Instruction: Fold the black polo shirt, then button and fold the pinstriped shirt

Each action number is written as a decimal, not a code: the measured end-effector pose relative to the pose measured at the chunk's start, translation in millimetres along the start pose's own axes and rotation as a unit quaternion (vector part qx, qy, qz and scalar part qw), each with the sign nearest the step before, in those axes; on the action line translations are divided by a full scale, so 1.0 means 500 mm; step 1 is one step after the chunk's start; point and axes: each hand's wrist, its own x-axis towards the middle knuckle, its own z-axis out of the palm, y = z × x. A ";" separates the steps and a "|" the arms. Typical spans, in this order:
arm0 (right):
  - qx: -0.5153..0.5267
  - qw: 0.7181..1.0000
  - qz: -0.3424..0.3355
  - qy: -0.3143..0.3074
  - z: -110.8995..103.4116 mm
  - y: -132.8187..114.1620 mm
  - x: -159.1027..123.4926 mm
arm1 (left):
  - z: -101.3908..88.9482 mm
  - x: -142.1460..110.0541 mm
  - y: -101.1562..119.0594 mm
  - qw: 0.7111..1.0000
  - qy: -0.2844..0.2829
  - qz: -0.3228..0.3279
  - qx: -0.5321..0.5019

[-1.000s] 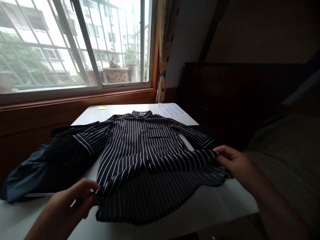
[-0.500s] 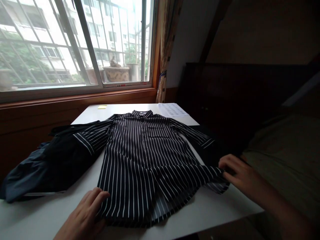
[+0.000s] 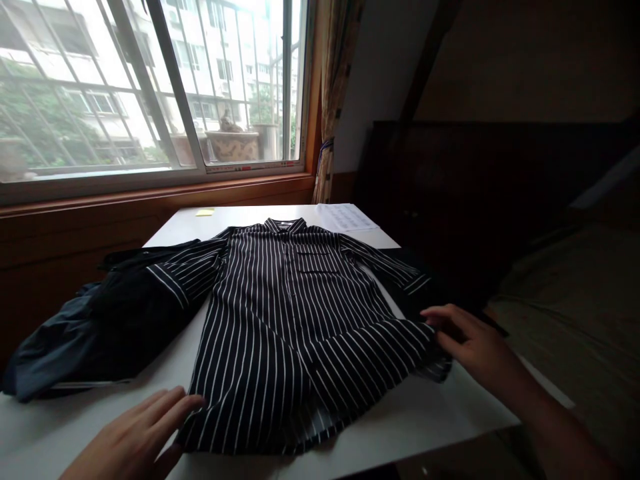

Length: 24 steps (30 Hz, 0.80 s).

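A dark shirt with white stripes (image 3: 260, 320) lies front side up, its collar at the far end and its hem toward me. At the near left hem corner, my left hand (image 3: 137, 433) is closed on the cloth, thumb underneath. The right hem corner is pinched between the thumb and fingers of my right hand (image 3: 465, 337), which holds it slightly raised. Between my hands the hem sags, and a bit of the lighter inside shows. Soft folds run across the lower front.
Under the shirt is a white table (image 3: 240, 467). Dark clothes (image 3: 115, 320) are heaped on the left, with more dark cloth (image 3: 420, 300) beyond the right sleeve. Printed sheets (image 3: 347, 217) and a yellow sticky note (image 3: 205, 212) lie at the back, near the window (image 3: 200, 87).
My left hand has moved left and slightly down with its hem corner. My right hand has shifted a little left with its corner, and the lower front has new folds.
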 end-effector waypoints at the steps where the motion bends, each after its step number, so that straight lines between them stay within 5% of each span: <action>1: -0.025 0.999 -0.035 -0.006 0.012 -0.005 0.002 | 0.004 0.010 0.009 0.999 -0.019 0.035 0.024; 7: -0.143 0.973 -0.172 -0.056 0.071 -0.039 -0.006 | 0.025 0.076 0.087 0.977 -0.077 0.170 0.100; 13: -0.151 0.953 -0.245 -0.090 0.092 -0.073 -0.016 | 0.047 0.113 0.143 0.965 -0.077 0.248 0.017; 16: -0.111 0.955 -0.246 -0.123 0.093 -0.063 -0.010 | 0.056 0.135 0.146 0.970 -0.092 0.198 -0.107; 19: -0.096 0.969 -0.191 -0.126 0.089 -0.044 -0.006 | 0.057 0.156 0.129 0.969 -0.090 0.053 -0.223; 21: -0.130 0.974 -0.155 -0.106 0.087 -0.036 -0.007 | 0.057 0.166 0.115 0.962 -0.080 -0.025 -0.259; 24: -0.202 0.964 -0.146 -0.096 0.088 -0.044 -0.013 | 0.065 0.168 0.103 0.958 -0.091 -0.057 -0.264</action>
